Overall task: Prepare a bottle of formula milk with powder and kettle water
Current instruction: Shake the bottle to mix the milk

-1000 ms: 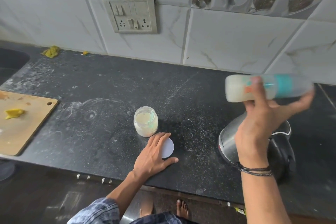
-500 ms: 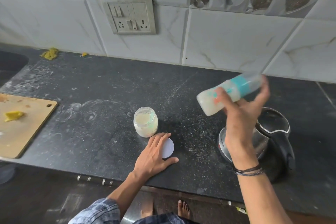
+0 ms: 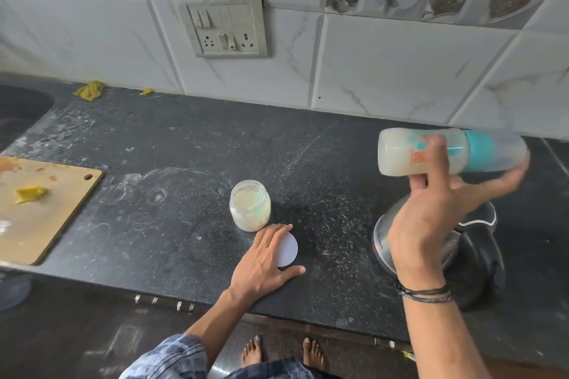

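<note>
Bottle (image 3: 397, 157) now level, was tilted 0.5 s ago; my R hand (image 3: 431, 224) grips it mid-shake, so mixing's prob. nearly done. L hand (image 3: 261, 261) flat on jar lid (image 3: 291, 248).

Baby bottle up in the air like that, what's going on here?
A person is making formula milk at a dark kitchen counter. Their right hand grips a capped baby bottle of milky liquid, held sideways above an electric kettle; the blur suggests it is being shaken to mix. Their left hand rests flat on a white lid lying beside the open powder jar.
</note>
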Action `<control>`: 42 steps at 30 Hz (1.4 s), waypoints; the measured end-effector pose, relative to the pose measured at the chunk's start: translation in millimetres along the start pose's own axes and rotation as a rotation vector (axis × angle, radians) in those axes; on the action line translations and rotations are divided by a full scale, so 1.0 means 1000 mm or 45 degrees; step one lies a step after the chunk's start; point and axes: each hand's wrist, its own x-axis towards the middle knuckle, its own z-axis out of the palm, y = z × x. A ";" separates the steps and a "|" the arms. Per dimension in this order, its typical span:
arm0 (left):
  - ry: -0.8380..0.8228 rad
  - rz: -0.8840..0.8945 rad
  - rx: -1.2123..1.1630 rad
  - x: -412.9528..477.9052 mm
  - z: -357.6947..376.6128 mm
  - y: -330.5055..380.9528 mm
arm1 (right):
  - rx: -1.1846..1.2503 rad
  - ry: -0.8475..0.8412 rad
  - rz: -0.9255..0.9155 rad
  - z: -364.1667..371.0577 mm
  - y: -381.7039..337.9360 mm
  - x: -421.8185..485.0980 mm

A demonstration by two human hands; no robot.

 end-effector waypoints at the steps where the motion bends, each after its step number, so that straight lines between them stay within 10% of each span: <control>1: -0.002 0.001 0.002 0.000 0.000 -0.001 | -0.030 -0.016 0.032 0.001 0.002 -0.002; 14: -0.012 0.007 0.009 0.000 0.001 -0.002 | -0.210 -0.200 0.185 0.000 0.009 -0.013; 20: -0.007 -0.002 0.007 -0.001 0.000 -0.001 | 0.026 0.070 -0.024 -0.003 0.001 0.008; 25: -0.007 0.003 0.007 -0.001 -0.001 -0.001 | -0.210 -0.240 0.157 -0.005 0.014 -0.012; 30: 0.003 -0.004 0.005 0.000 -0.001 0.000 | -0.029 0.028 -0.048 -0.007 0.009 -0.001; 34: 0.004 -0.002 -0.010 -0.001 0.000 0.000 | -0.234 -0.327 0.112 -0.005 0.012 -0.010; 42: -0.002 0.004 0.003 -0.001 0.001 -0.001 | -0.114 -0.148 -0.407 -0.003 -0.008 0.001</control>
